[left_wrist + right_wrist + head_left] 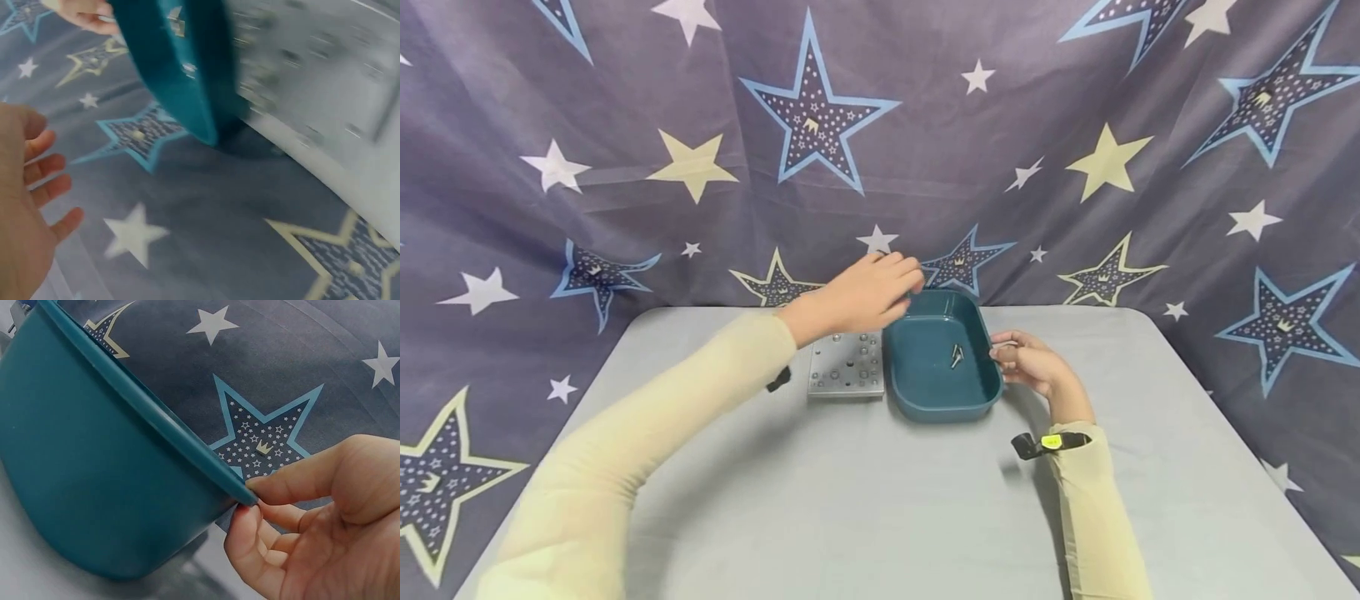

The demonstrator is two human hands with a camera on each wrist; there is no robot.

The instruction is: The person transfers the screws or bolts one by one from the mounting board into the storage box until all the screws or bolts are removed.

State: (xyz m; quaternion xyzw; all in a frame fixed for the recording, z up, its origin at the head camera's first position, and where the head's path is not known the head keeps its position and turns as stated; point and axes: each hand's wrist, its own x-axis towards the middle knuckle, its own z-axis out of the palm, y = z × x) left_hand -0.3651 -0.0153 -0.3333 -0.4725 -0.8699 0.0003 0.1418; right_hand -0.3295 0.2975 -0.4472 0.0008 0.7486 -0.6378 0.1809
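A teal plastic bin (943,410) stands on the table with a few small metal screws (957,357) on its floor. My right hand (1033,365) pinches its right-hand rim between thumb and fingers, which the right wrist view shows up close. To the bin's left lies a silver metal plate (846,379) with holes and several small metal pieces on it. Over the plate's far end and the bin's far left corner hovers my left hand (872,292). In the left wrist view its fingers (47,169) are loosely bent, apart from each other, and hold nothing.
The grey-white table (880,500) ends just behind the bin and plate. A dark curtain (925,183) printed with stars hangs at the table's back and sides. On the right wrist is a black strap (1051,442) with a small camera.
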